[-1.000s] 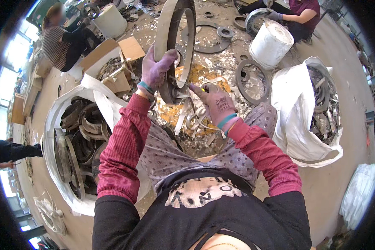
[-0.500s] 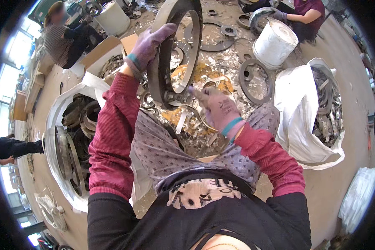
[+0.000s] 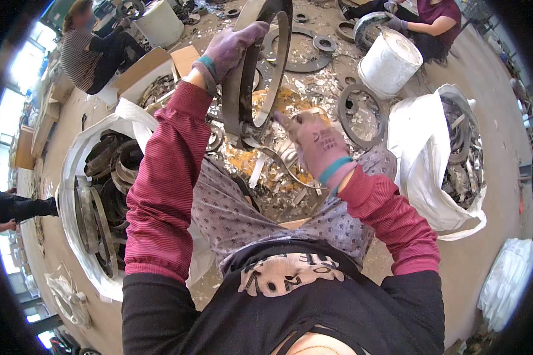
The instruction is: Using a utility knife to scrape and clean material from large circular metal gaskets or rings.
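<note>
My left hand (image 3: pixel 233 51), in a purple glove, is closed round the upper left side of a large dark ring (image 3: pixel 234 100), held upright on its edge over the debris. A lighter band (image 3: pixel 283 56) runs along the ring's right side. My right hand (image 3: pixel 321 145), in a pinkish glove, is just right of the ring's lower part. Its fingers are mostly curled, with the index finger reaching toward the band; what lies in them is hidden. A thin curved strip (image 3: pixel 283 164) runs from the ring's bottom to below my right hand.
White sacks of rings and scraps stand left (image 3: pixel 71 228) and right (image 3: pixel 417 160) of my legs. Ahead are a flat ring (image 3: pixel 342 112), a white bucket (image 3: pixel 391 64) and a cardboard box (image 3: pixel 145 72). Two people (image 3: pixel 84 53) (image 3: pixel 435 26) sit farther off.
My left hand and the ring have shifted slightly right, and the ring has turned a little. My right hand has moved slightly right and down; more of the thin strip shows below the ring.
</note>
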`<state>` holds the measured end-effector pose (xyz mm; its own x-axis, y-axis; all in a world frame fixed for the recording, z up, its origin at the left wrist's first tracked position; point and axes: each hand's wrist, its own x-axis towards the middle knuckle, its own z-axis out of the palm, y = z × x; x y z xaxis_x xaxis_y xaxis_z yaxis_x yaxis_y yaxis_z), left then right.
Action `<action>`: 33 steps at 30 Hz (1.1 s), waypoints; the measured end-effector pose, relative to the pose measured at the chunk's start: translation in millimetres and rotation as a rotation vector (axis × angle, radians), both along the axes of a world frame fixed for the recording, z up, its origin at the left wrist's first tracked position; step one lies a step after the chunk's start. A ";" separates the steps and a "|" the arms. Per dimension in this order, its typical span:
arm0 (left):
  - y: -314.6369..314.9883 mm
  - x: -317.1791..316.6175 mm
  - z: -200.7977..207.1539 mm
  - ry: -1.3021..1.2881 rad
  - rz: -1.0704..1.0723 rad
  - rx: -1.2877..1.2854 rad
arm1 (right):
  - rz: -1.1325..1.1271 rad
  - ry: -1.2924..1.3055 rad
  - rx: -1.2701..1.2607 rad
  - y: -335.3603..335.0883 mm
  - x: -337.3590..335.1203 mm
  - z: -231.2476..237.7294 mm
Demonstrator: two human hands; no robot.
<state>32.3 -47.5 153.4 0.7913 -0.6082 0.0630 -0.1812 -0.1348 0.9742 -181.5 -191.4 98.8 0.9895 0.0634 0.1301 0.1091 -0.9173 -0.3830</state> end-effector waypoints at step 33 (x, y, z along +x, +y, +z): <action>5.0 23.4 -11.4 -0.458 -0.053 0.101 | 0.057 0.048 -0.162 -7.3 5.6 0.6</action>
<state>55.7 -42.5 142.0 0.6633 -0.6684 0.3366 -0.5985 -0.2038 0.7747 -175.9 -198.7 99.4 0.9885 0.1358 0.0662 0.1478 -0.9604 -0.2362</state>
